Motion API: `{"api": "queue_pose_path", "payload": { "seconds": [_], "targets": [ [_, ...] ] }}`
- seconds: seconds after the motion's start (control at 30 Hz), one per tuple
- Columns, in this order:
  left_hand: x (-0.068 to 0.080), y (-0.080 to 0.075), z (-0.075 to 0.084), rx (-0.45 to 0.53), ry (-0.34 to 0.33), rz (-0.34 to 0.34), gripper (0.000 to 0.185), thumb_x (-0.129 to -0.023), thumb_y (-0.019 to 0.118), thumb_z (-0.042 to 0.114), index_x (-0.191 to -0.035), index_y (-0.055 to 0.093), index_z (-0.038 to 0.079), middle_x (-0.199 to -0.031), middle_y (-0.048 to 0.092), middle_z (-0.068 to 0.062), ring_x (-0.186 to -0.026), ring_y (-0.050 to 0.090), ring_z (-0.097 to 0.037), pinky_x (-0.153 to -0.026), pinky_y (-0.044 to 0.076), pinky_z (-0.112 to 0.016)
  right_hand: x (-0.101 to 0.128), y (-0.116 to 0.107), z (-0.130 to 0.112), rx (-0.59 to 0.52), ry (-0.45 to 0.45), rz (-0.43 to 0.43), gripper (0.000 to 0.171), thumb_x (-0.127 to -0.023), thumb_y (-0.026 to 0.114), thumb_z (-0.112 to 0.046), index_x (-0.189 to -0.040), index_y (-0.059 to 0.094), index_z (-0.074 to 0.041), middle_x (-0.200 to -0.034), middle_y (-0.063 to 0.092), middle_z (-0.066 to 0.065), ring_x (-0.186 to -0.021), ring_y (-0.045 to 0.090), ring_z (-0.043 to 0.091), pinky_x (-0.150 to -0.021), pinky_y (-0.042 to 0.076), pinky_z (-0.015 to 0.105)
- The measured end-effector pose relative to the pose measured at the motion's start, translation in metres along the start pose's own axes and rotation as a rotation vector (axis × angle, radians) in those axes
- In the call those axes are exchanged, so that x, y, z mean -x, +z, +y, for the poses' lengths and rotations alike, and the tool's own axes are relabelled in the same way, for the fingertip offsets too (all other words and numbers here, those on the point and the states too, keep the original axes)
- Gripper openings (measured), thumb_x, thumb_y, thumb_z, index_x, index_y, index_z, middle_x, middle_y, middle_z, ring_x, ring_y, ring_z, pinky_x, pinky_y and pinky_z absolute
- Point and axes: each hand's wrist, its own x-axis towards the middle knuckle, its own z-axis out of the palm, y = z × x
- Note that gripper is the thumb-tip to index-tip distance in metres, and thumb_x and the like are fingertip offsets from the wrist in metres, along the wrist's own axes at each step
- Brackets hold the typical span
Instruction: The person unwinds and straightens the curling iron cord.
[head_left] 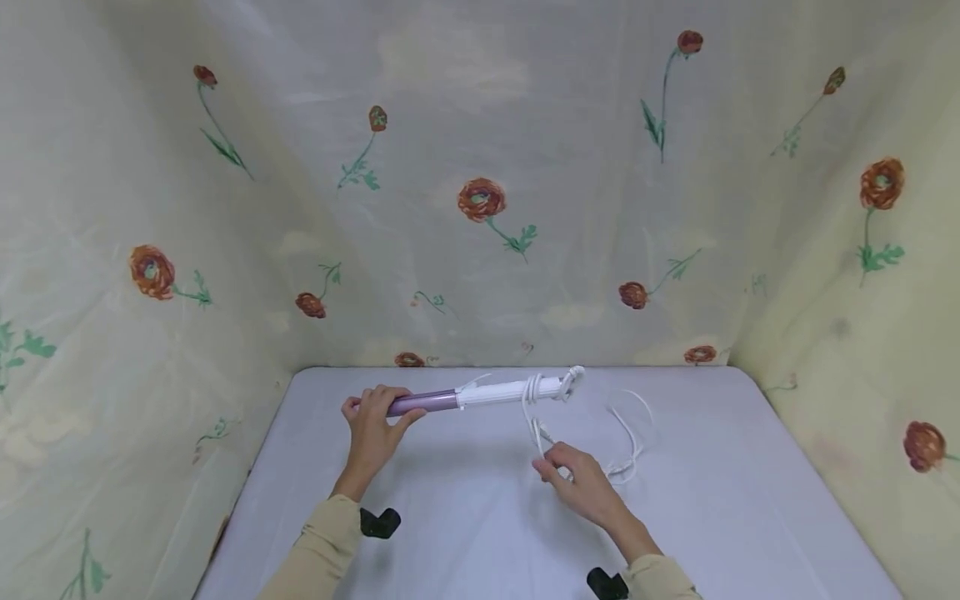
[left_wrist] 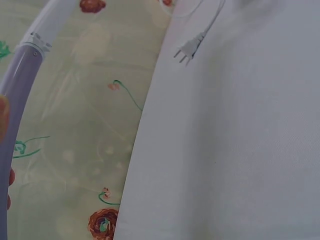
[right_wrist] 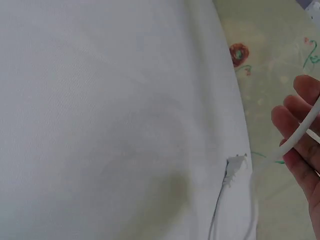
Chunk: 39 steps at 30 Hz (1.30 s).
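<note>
Gripping curling iron (head_left: pixel 480 393) near table (head_left: pixel 465 533) back edge, left hand (head_left: pixel 372 429); right hand (head_left: pixel 581 483) pinches cord (head_left: pixel 534 421).

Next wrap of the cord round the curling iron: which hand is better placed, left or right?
Right, probably. The right hand already pinches the white cord just below the loops on the curling iron. The left hand grips the purple handle end, steadying it above the table.

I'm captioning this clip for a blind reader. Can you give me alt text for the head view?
A person's left hand grips the purple handle of a curling iron held over a white table, while the right hand holds its white cord, which is looped around the iron's white barrel. Flowered cloth hangs behind and at both sides.
</note>
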Motion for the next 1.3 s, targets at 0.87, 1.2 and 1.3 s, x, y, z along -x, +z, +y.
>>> {"api": "queue_pose_path", "payload": {
  "seconds": [0.87,1.2,1.3],
  "targets": [
    [0.0,-0.003,-0.003,-0.063,-0.005,-0.045,0.04,-0.074,0.077,0.041,-0.103,0.066,0.016,-0.096,0.067,-0.006,-0.088,0.051,-0.023,-0.093,0.019,-0.054,-0.002,-0.026,-0.037,0.022,-0.146,0.202,0.004,-0.095,0.056,-0.013,-0.093,0.059,-0.011,-0.076,0.05,-0.008,-0.063,0.041,-0.001,-0.052,0.038,0.018],
    [0.004,-0.005,-0.009,-0.041,0.012,-0.101,0.039,-0.075,0.075,0.042,-0.103,0.066,0.017,-0.097,0.067,-0.003,-0.09,0.051,-0.021,-0.095,0.018,-0.054,-0.022,-0.071,-0.05,0.069,-0.177,0.124,0.004,-0.092,0.06,-0.014,-0.093,0.056,-0.011,-0.069,0.048,-0.007,-0.059,0.042,0.005,-0.05,0.037,0.019],
    [0.003,-0.008,-0.011,-0.035,0.035,-0.109,0.039,-0.075,0.075,0.043,-0.103,0.067,0.017,-0.097,0.067,-0.002,-0.092,0.052,-0.021,-0.095,0.018,-0.053,-0.032,-0.081,-0.05,0.113,-0.188,0.126,0.003,-0.093,0.059,-0.015,-0.093,0.057,-0.012,-0.067,0.045,-0.007,-0.056,0.038,0.004,-0.049,0.035,0.02]
  ]
}}
